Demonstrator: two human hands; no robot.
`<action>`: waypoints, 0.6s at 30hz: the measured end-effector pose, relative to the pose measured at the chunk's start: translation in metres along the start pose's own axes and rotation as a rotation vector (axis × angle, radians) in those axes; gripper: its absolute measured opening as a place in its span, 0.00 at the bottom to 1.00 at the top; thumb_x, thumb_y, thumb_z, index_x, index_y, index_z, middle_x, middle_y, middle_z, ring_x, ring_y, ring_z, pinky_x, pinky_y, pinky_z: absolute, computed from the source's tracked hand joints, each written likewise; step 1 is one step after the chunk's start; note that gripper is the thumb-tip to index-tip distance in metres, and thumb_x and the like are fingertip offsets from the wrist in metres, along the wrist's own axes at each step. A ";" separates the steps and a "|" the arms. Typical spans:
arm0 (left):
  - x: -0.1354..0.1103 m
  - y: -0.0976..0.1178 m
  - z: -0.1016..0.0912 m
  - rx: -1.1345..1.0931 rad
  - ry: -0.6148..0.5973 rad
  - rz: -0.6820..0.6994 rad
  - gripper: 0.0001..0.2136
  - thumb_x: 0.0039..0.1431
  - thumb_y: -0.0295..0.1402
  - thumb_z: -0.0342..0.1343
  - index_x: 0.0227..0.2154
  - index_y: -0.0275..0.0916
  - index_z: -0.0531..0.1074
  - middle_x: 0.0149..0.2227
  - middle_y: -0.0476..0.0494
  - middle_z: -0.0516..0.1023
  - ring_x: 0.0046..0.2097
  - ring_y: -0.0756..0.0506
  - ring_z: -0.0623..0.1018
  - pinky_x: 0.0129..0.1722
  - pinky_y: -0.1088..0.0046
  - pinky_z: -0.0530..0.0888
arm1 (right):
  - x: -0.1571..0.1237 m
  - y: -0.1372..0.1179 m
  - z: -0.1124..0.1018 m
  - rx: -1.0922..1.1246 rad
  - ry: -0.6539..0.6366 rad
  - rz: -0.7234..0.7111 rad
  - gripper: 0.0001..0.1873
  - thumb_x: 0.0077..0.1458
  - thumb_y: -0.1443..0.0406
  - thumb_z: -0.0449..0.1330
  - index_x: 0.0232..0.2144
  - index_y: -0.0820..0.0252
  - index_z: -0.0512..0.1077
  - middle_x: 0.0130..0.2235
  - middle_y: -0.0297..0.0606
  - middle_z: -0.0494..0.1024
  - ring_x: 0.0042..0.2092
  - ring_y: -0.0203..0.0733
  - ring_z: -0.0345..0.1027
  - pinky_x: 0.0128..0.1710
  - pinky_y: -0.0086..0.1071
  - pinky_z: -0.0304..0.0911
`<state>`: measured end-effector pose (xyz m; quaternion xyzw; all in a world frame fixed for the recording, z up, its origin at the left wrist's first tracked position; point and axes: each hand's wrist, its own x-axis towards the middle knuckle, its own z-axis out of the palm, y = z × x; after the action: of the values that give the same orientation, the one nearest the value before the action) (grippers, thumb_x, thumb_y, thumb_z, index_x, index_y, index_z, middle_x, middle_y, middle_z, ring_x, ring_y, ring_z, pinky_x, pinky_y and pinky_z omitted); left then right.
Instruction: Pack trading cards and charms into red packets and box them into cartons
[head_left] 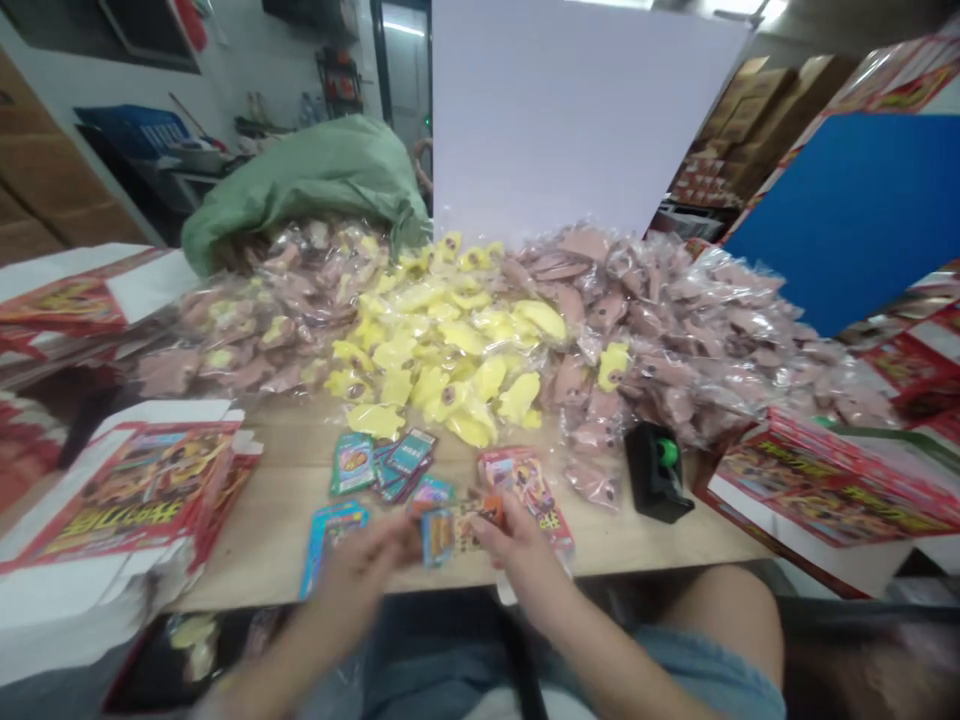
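Note:
Several small printed cards (463, 530), orange, tan and blue, are held above the table's front edge. My right hand (521, 550) is closed on their right end, thumb on top. My left hand (379, 555), smeared by motion, has its fingers pinched at their left end. On the wood just beyond lie a teal card (352, 463), a loose pile of dark green cards (405, 462) and a pinkish card (432, 489). A blue card pack (330, 530) is partly behind my left hand. Past my right hand lies a red printed box (525, 480).
Bagged yellow figures (457, 350) and bagged pink figures (667, 330) are heaped across the back. A black tape dispenser (656, 475) stands right. Flat red cartons lie left (142, 490) and right (832, 490). Behind are a green sack (307, 175) and a white panel (570, 110).

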<state>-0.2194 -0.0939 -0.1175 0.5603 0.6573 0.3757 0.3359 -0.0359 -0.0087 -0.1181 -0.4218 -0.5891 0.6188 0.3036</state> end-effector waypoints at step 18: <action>0.170 0.037 0.143 0.712 -0.784 1.043 0.45 0.31 0.50 0.61 0.55 0.35 0.58 0.48 0.30 0.69 0.50 0.29 0.66 0.52 0.50 0.57 | 0.193 -0.022 -0.088 -1.079 0.122 -0.379 0.10 0.49 0.74 0.53 0.22 0.63 0.73 0.50 0.51 0.67 0.53 0.55 0.56 0.54 0.54 0.42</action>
<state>-0.1032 0.0948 -0.1592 0.9676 0.2199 0.0232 0.1220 -0.0500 0.2036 -0.1239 -0.4391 -0.8682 0.1398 0.1843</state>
